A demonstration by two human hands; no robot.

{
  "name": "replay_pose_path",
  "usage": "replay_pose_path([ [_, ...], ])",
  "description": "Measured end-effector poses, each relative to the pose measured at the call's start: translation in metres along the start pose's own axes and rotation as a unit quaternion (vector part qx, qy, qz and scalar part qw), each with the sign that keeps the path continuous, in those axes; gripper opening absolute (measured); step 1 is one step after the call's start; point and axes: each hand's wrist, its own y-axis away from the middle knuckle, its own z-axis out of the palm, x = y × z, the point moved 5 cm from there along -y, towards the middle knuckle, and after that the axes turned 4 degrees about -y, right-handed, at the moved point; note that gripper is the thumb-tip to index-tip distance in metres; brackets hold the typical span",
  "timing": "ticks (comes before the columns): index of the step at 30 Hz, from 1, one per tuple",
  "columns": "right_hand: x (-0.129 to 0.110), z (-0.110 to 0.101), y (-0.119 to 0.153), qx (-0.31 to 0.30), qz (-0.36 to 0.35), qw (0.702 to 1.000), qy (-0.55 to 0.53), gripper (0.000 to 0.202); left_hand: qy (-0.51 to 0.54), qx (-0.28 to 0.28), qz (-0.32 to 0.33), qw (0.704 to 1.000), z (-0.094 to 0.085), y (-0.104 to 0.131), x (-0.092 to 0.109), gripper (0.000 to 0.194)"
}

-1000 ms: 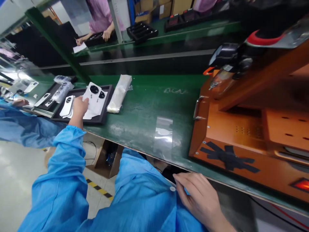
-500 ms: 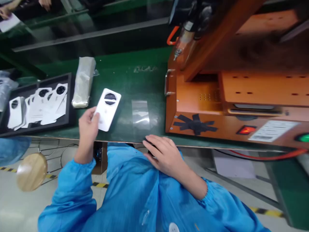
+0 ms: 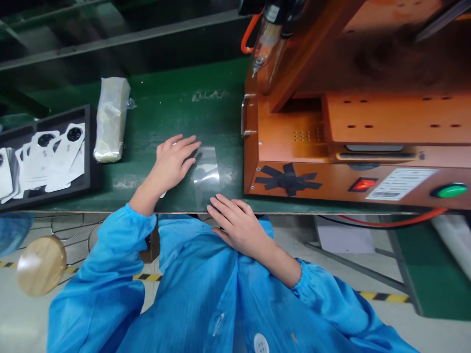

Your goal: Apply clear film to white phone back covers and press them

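Note:
My left hand (image 3: 172, 159) is palm down above the green table, its fingers stretched out and apart. Its fingertips are beside the left edge of a clear plastic film (image 3: 206, 174) that lies flat and shines. Under the wrist side of this hand a small corner of a white phone back panel (image 3: 163, 194) shows; the rest is hidden. My right hand (image 3: 239, 225) rests at the table's front edge, fingers extended and holding nothing, just below the film's near end.
At the left, a black tray (image 3: 87, 147) holds several white phone back panels (image 3: 75, 152). A plastic-wrapped block (image 3: 111, 120) stands beside it. On the right is an orange machine (image 3: 252, 147) with a red switch (image 3: 363, 185) and a green button (image 3: 449, 190). A round stool (image 3: 42, 264) is below.
My left hand has moved right, towards the film, and its fingers have opened from their grip on the phone back panel. The panel is now mostly covered by that hand. The view has shifted slightly.

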Motion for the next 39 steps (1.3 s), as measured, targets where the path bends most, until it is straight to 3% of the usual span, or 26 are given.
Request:
replay_pose_path([
  [3, -0.004, 0.000, 0.006, 0.022, 0.000, 1.000, -0.001, 0.036, -0.043, -0.036, -0.051, 0.997, 0.010, -0.023, -0.015, 0.054],
  [7, -0.009, -0.004, 0.013, 0.048, -0.007, 0.999, -0.010, 0.025, -0.077, 0.015, -0.131, 0.988, 0.001, -0.032, -0.027, 0.052],
  [9, -0.007, -0.006, 0.016, 0.057, -0.005, 0.998, -0.016, 0.022, -0.061, 0.017, -0.099, 0.993, -0.001, -0.036, -0.016, 0.049],
  [13, -0.002, -0.011, 0.018, 0.066, 0.005, 0.996, -0.054, 0.017, 0.013, -0.101, 0.023, 0.995, 0.012, -0.039, 0.013, 0.056],
  [17, -0.003, -0.030, 0.001, 0.133, 0.001, 0.983, -0.126, 0.013, 0.053, -0.103, 0.005, 0.993, 0.019, -0.031, 0.016, 0.047],
  [20, 0.004, -0.045, -0.037, 0.171, 0.049, 0.978, -0.110, 0.018, 0.077, -0.089, 0.003, 0.993, 0.018, -0.024, 0.016, 0.039],
  [24, 0.033, -0.050, -0.102, 0.080, 0.151, 0.984, -0.045, 0.040, 0.082, -0.082, 0.002, 0.993, 0.017, -0.021, 0.015, 0.054],
  [27, 0.059, -0.054, -0.131, 0.035, 0.191, 0.981, -0.014, 0.044, 0.088, -0.086, 0.010, 0.992, 0.019, -0.021, 0.014, 0.056],
  [30, 0.079, -0.051, -0.143, 0.035, 0.194, 0.980, -0.005, 0.036, 0.110, -0.084, 0.022, 0.990, 0.021, -0.021, 0.013, 0.041],
  [33, 0.090, -0.035, -0.145, 0.014, 0.188, 0.982, -0.018, 0.024, 0.123, -0.076, 0.020, 0.989, 0.022, -0.019, 0.013, 0.030],
  [39, 0.079, -0.006, -0.144, -0.007, 0.201, 0.979, -0.022, 0.026, 0.151, -0.038, -0.005, 0.988, 0.022, -0.016, 0.009, 0.027],
])
